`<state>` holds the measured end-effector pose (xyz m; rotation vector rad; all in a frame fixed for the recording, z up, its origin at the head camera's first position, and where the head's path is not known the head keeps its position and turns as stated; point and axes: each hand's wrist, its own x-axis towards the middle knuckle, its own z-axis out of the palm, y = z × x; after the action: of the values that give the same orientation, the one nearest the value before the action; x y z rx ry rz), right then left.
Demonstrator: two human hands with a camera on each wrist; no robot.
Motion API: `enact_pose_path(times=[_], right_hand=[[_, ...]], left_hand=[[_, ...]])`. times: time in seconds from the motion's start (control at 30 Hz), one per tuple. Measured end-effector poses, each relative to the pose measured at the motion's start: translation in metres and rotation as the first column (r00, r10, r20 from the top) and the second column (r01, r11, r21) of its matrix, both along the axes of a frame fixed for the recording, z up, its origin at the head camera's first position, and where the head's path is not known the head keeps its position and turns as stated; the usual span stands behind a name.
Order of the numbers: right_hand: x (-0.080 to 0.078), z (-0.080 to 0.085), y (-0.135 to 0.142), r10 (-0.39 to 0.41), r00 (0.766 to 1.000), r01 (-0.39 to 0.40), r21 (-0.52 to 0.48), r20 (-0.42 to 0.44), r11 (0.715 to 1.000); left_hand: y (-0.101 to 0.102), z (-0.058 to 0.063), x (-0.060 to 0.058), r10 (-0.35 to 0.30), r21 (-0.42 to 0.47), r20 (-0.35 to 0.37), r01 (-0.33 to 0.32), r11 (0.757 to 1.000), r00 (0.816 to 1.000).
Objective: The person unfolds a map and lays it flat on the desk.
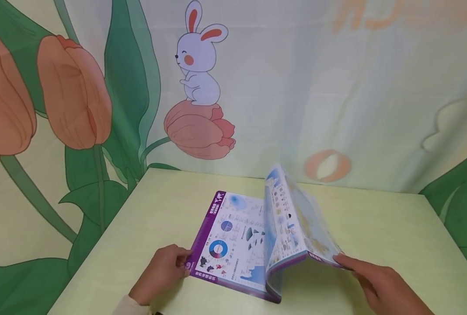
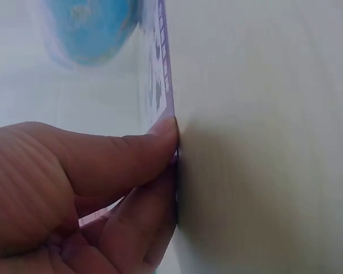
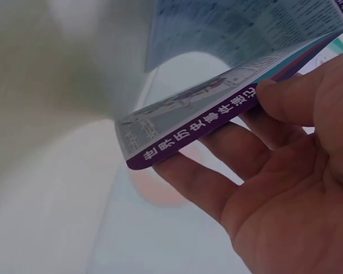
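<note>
A folded map sheet (image 1: 237, 245) with purple borders, charts and Chinese print lies partly on the table, its right part raised into a tent-like fold. At its lower left corner my left hand (image 1: 163, 271) pinches the edge between thumb and fingers; the left wrist view shows the thumb (image 2: 143, 154) on the printed face. My right hand (image 1: 387, 282) holds the lower right edge of the lifted part. In the right wrist view, the right thumb (image 3: 288, 100) lies over the purple border (image 3: 188, 128) and the fingers support it from the other side.
The pale yellow table (image 1: 170, 197) extends around the sheet. Behind it hangs a curtain-like backdrop (image 1: 269, 87) printed with tulips and a white rabbit (image 1: 198, 65).
</note>
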<state>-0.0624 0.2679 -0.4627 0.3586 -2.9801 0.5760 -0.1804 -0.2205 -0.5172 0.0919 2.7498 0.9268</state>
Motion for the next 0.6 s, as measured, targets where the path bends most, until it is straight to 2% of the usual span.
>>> enact_pose_path(times=[0.13, 0.27, 0.33, 0.43, 0.53, 0.6], right_hand=[[0.012, -0.009, 0.014, -0.024, 0.998, 0.024, -0.007, -0.051, 1.000], [0.022, -0.018, 0.028, -0.037, 0.990, 0.038, 0.002, -0.138, 0.999], [0.027, -0.023, 0.034, -0.060, 0.989, 0.063, 0.016, -0.138, 0.998], [0.034, -0.030, 0.044, -0.132, 0.991, 0.134, 0.052, -0.024, 0.990], [0.042, -0.036, 0.051, -0.221, 0.962, 0.213, 0.070, 0.161, 0.975], [0.049, -0.040, 0.052, -0.242, 0.957, 0.237, 0.049, 0.162, 0.970]], left_hand=[[-0.018, 0.001, -0.002, 0.028, 0.015, -0.002, -0.028, 0.999, 1.000], [-0.034, 0.001, -0.004, 0.032, 0.011, -0.015, -0.031, 0.999, 0.999], [-0.040, 0.001, -0.004, 0.037, 0.010, -0.013, -0.037, 0.999, 0.999], [-0.050, 0.002, -0.007, 0.043, 0.014, -0.009, -0.043, 0.999, 0.999], [-0.061, 0.003, -0.009, 0.045, 0.013, -0.007, -0.044, 0.999, 0.999], [-0.068, 0.003, -0.012, 0.049, 0.006, -0.002, -0.049, 0.999, 0.999]])
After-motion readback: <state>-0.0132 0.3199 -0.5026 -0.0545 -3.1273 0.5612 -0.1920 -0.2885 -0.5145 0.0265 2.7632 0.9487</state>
